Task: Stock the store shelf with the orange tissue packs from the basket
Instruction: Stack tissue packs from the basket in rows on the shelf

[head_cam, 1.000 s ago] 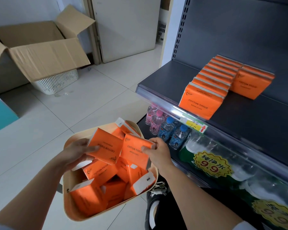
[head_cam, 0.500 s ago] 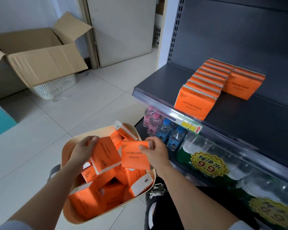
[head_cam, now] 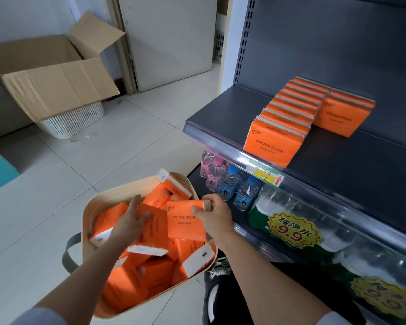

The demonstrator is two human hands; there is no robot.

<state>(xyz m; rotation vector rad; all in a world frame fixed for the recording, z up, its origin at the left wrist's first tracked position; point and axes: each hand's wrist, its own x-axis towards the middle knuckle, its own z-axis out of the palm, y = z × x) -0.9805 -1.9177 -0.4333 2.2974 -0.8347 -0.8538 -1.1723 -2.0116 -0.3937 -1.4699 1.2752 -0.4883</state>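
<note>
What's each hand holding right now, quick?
Left hand: grips a tilted tissue pack in the basket.
Right hand: pinches a front-facing tissue pack by its edge.

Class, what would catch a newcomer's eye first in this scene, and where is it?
Bright orange tissue packs fill the cream basket at bottom centre; the left hand and right hand each grip one. A neat orange row stands on the dark shelf, upper right.

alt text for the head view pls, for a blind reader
Two hands reach into a beige basket of orange tissue packs: the right hand pinches one upright pack, the left hand grips a second pack. At right, a dark shelf holds more packs above bottled water.
</note>
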